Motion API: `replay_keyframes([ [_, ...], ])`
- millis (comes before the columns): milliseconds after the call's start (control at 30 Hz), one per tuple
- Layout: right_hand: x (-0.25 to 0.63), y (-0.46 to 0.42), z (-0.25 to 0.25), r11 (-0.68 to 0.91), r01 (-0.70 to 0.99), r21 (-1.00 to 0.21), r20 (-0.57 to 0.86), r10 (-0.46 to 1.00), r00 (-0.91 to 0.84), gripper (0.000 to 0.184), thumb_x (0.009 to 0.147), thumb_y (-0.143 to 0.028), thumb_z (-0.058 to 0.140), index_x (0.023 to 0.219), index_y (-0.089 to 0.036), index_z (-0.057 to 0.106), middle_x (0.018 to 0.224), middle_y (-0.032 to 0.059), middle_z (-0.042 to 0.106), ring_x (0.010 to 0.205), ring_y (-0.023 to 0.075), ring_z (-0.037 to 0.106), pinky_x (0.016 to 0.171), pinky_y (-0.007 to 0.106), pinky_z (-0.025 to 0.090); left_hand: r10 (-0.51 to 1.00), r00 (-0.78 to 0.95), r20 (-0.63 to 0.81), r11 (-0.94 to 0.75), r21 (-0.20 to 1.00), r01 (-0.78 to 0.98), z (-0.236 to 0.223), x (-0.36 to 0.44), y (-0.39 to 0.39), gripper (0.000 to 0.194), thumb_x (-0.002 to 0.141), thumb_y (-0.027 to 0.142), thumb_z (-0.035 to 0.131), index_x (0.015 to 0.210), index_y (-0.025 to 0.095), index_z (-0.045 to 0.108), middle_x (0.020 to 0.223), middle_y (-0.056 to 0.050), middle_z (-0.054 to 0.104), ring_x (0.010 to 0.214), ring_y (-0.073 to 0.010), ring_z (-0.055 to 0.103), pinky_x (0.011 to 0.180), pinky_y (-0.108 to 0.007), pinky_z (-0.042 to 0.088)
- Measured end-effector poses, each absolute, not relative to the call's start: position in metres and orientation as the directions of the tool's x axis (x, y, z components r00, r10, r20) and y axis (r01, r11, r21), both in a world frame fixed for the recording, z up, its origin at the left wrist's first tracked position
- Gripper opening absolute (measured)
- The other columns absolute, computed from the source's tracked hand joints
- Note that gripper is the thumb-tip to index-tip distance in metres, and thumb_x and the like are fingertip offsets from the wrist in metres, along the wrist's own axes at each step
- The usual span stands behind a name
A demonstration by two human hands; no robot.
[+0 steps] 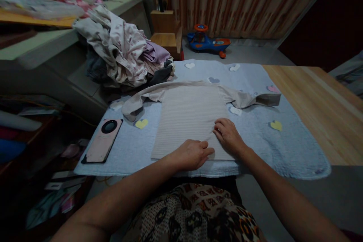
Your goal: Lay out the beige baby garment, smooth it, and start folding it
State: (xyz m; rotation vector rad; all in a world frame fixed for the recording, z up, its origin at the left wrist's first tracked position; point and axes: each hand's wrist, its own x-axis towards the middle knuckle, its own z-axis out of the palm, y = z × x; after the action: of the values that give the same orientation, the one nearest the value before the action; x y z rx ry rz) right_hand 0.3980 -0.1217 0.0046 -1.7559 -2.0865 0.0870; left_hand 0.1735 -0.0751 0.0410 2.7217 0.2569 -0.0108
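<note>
A curtain (pixel 241 3) hangs far beyond the fingers. The surface (pixel 314 109) shows pale wood to their right, and a blue cloth (pixel 286 153) with heart shapes covers the part beneath and around them. Beyond the fingers and to the left, a rumpled heap of clothes (pixel 121 49) sits by the cloth's far edge. A blue and orange ride-on toy (pixel 208 44) stands on the floor, well past them. The striped shirt (pixel 190 117) lies flat on the cloth directly under the fingers, its sleeves spread out to both sides beyond them. Well left of the fingers lies a pink phone (pixel 102 143). The left hand (pixel 191 155) has curled fingers resting on the shirt near its hem; the right hand (pixel 229 134) has bent fingers touching it slightly farther up, with small creases between the hands. Whether either pinches the fabric, I cannot tell.
</note>
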Motion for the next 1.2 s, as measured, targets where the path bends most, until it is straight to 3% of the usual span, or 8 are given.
replay_keyframes([
  [400,0.406,-0.117,0.003,0.208,0.881,-0.426,0.255,0.961,-0.103,0.009,0.094,-0.025,0.052,0.087,-0.021,0.054,0.088,0.0062,0.057,0.087,0.0221,0.05,0.08,0.035,0.04,0.183,0.973,-0.139,-0.917,0.333,0.22,0.034,0.19,-0.073,0.023,0.097,0.025,0.04,0.105,0.023,0.062,0.085,-0.006,0.065,0.063,-0.016,0.056,0.058,-0.03,0.043],
  [533,0.406,-0.115,0.003,0.181,0.891,-0.417,0.248,0.965,-0.079,0.009,0.094,-0.025,0.052,0.086,-0.021,0.054,0.086,0.0057,0.057,0.084,0.0217,0.049,0.078,0.034,0.039,0.149,0.987,-0.065,-0.935,0.314,0.162,0.035,0.192,-0.073,0.02,0.097,0.027,0.043,0.095,0.021,0.062,0.087,-0.006,0.064,0.072,-0.0172,0.057,0.065,-0.031,0.045],
  [667,0.401,-0.116,0.002,0.164,0.933,-0.321,0.239,0.967,-0.087,0.01,0.095,-0.025,0.052,0.087,-0.019,0.056,0.09,0.007,0.058,0.087,0.0223,0.049,0.08,0.035,0.038,0.109,0.993,0.045,-0.966,0.24,0.096,0.033,0.195,-0.072,0.018,0.094,0.032,0.05,0.089,0.019,0.061,0.096,-0.007,0.062,0.09,-0.021,0.056,0.08,-0.036,0.046],
  [933,0.405,-0.132,0.004,0.191,0.949,-0.251,0.268,0.956,-0.121,0.01,0.094,-0.025,0.053,0.095,-0.018,0.06,0.103,0.0102,0.06,0.098,0.0242,0.05,0.089,0.037,0.039,0.11,0.989,0.102,-0.962,0.262,0.08,0.024,0.193,-0.075,0.028,0.095,0.032,0.051,0.12,0.021,0.055,0.126,-0.007,0.058,0.116,-0.0227,0.051,0.099,-0.037,0.04],
  [1200,0.414,-0.136,0.001,0.18,0.956,-0.23,0.284,0.952,-0.111,0.011,0.096,-0.022,0.05,0.092,-0.017,0.059,0.098,0.0098,0.061,0.096,0.0244,0.052,0.087,0.038,0.041,0.121,0.99,0.078,-0.955,0.281,0.095,0.013,0.191,-0.074,0.043,0.099,0.037,0.043,0.14,0.025,0.046,0.155,-0.004,0.041,0.144,-0.0214,0.031,0.118,-0.04,0.022],
])
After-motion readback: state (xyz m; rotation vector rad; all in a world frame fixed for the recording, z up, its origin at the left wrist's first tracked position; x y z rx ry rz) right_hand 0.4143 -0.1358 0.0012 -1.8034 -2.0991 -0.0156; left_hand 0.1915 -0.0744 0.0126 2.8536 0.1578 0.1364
